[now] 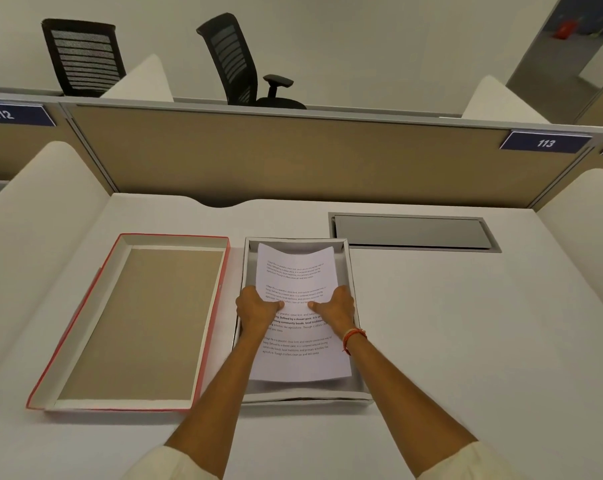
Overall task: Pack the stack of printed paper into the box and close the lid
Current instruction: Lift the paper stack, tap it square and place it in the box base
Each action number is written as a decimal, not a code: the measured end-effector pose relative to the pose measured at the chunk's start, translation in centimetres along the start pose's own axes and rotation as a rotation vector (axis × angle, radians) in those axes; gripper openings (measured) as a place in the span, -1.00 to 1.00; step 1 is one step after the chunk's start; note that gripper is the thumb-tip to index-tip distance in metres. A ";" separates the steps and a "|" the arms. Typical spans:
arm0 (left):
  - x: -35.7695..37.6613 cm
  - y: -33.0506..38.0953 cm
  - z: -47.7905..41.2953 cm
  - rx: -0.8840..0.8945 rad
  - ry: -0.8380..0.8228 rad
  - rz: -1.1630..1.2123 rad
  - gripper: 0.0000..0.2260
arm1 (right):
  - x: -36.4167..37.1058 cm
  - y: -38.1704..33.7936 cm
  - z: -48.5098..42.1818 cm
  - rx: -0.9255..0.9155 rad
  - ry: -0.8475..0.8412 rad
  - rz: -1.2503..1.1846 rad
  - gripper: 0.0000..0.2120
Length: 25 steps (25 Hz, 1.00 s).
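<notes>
The stack of printed paper sits inside the open grey box at the middle of the desk, its far end bowed upward. My left hand grips the stack's left edge, thumb on top. On the opposite edge my right hand grips the same way; a red thread band circles that wrist. The lid, red outside with a brown inner face, lies upside down just left of the box.
A recessed grey cable hatch lies in the desk behind and right of the box. A tan partition closes the desk's far side, with white dividers on both sides. Two black office chairs stand beyond it.
</notes>
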State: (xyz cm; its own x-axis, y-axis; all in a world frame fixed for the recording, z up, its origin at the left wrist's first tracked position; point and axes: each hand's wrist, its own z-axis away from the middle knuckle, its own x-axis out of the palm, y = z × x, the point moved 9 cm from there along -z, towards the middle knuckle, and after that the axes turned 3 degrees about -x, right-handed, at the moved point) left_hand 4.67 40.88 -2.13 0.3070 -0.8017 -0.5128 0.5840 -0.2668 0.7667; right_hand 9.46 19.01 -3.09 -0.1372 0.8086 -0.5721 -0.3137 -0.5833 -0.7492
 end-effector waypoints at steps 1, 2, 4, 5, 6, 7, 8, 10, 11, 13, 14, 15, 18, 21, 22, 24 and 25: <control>0.1 0.1 0.0 0.003 0.001 0.005 -0.71 | -0.1 0.0 -0.1 0.003 0.000 -0.001 -0.41; 0.2 0.2 0.0 0.008 0.003 0.008 -0.71 | -0.2 0.1 -0.1 0.006 0.001 -0.002 -0.41; 0.4 0.2 -0.1 0.013 0.006 0.005 -0.70 | -0.4 0.3 -0.1 0.010 0.004 -0.003 -0.41; 0.5 0.1 -0.1 0.013 0.008 0.000 -0.68 | -0.4 0.4 -0.1 0.010 0.005 -0.001 -0.42; 0.6 0.0 -0.1 0.014 0.008 -0.007 -0.66 | -0.4 0.5 -0.1 0.009 0.004 0.004 -0.42; 0.6 -0.1 -0.2 0.014 0.007 -0.015 -0.64 | -0.4 0.6 -0.1 0.011 0.001 0.010 -0.42; 0.7 -0.2 -0.3 0.014 0.007 -0.024 -0.61 | -0.4 0.7 -0.1 0.014 -0.002 0.011 -0.41; 0.8 -0.4 -0.4 0.012 0.005 -0.040 -0.57 | -0.4 1.0 -0.2 0.025 -0.009 0.009 -0.40; 0.8 -0.5 -0.4 0.012 0.004 -0.043 -0.56 | -0.4 1.0 -0.2 0.029 -0.014 0.010 -0.39; 0.9 -0.7 -0.4 0.016 0.002 -0.039 -0.54 | -0.3 1.1 -0.3 0.032 -0.029 0.011 -0.39; 0.9 -0.7 -0.4 0.021 0.003 -0.036 -0.54 | -0.3 1.1 -0.3 0.031 -0.037 0.012 -0.39; 0.9 -0.7 -0.5 0.028 0.004 -0.033 -0.54 | -0.3 1.1 -0.3 0.030 -0.042 0.014 -0.40; 0.8 -0.6 -0.4 0.055 0.017 -0.025 -0.54 | -0.2 1.0 -0.3 0.015 -0.038 0.046 -0.42; 0.2 -0.4 0.2 0.095 0.065 -0.018 -0.54 | -0.2 0.6 -0.2 -0.010 -0.019 0.095 -0.46; 0.1 -0.4 0.5 0.105 0.078 -0.013 -0.54 | -0.2 0.5 -0.1 -0.015 -0.009 0.116 -0.47; -0.1 -0.3 0.9 0.113 0.093 -0.008 -0.53 | -0.3 0.3 0.3 -0.024 0.027 0.156 -0.47; -0.2 -0.3 1.0 0.113 0.097 -0.011 -0.53 | -0.5 0.1 0.5 -0.033 0.051 0.170 -0.45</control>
State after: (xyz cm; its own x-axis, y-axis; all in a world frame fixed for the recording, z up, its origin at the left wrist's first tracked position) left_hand 3.68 40.56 -1.83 0.3755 -0.7447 -0.5517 0.5010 -0.3377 0.7968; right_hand 9.05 18.63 -2.74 -0.1379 0.6935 -0.7071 -0.2592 -0.7143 -0.6500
